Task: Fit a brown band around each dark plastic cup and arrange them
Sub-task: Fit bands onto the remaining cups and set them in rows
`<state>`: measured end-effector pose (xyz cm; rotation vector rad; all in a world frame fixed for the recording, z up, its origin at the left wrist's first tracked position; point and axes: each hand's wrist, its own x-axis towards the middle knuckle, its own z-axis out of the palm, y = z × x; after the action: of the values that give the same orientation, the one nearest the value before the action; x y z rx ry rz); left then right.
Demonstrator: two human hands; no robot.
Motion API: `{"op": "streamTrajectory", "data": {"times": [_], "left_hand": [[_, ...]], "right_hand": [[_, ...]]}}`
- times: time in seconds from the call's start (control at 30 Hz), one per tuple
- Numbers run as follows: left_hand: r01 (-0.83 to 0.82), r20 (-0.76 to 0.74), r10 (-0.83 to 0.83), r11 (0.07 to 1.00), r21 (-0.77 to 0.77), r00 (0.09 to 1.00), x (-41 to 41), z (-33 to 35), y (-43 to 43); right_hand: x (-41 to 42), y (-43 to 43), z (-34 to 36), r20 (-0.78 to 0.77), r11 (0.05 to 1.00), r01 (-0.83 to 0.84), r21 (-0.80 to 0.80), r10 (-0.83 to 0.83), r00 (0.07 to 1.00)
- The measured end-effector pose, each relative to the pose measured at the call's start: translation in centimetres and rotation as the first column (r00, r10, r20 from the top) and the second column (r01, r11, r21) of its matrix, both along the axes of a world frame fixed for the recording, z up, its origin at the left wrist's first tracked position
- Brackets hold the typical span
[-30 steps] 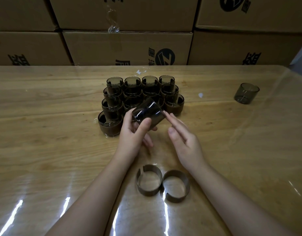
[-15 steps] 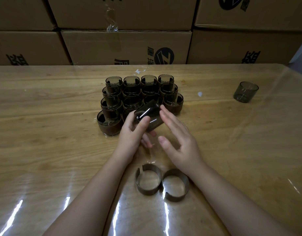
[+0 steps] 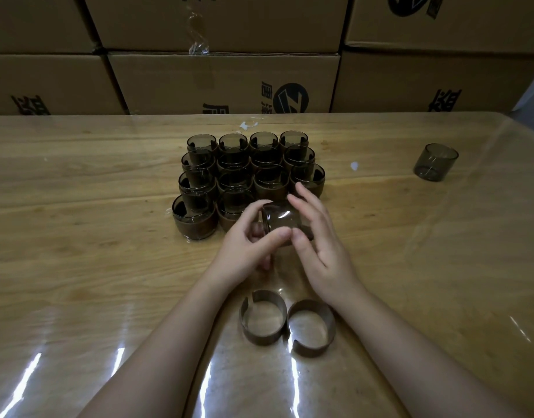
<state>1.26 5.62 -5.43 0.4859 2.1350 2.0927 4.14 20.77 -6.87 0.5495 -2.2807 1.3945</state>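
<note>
A dark see-through plastic cup [image 3: 282, 220] lies tilted on its side between my hands, just above the table. My left hand [image 3: 247, 247] grips its left end with thumb and fingers curled round it. My right hand [image 3: 323, 239] holds its right side, thumb under and fingers over the top. Whether a band is on this cup I cannot tell. Behind it stands a block of several banded cups [image 3: 244, 173] in tidy rows. Two loose brown split bands, one [image 3: 261, 318] and the other [image 3: 312, 327], lie side by side near me.
One bare dark cup [image 3: 436, 162] stands alone at the far right of the wooden table [image 3: 78, 251]. Stacked cardboard boxes [image 3: 223, 79] form a wall along the table's far edge.
My right hand has closed in from an open pose and taken hold of the cup. The cup has come down and toward me, away from the rows.
</note>
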Motion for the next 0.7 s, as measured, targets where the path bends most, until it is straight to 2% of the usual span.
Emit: {"op": "streamTrajectory", "data": {"times": [0.13,0.3,0.47,0.57,0.7], "left_hand": [[0.082,0.008,-0.082,0.997,0.009,0.997,-0.08,0.23,-0.36],[0.143,-0.012,-0.144,0.989,-0.040,0.989,-0.02,0.13,-0.57],[0.167,-0.062,-0.169,0.986,-0.028,0.984,0.02,0.23,-0.63],[0.163,-0.080,-0.165,0.986,-0.038,0.983,-0.09,-0.14,-0.47],[0.082,-0.091,-0.091,0.992,-0.099,0.992,-0.27,-0.65,-0.11]], "right_hand": [[-0.03,0.11,0.05,0.039,0.998,-0.019,-0.067,0.022,0.999],[-0.17,0.22,0.38,0.257,0.964,-0.031,-0.264,0.101,0.961],[-0.76,0.15,0.15,0.430,0.924,0.002,-0.381,0.175,0.886],[-0.85,0.18,-0.21,0.422,0.910,-0.023,-0.414,0.215,0.881],[-0.69,-0.12,-0.34,0.369,0.942,-0.055,-0.330,0.182,0.911]]}}
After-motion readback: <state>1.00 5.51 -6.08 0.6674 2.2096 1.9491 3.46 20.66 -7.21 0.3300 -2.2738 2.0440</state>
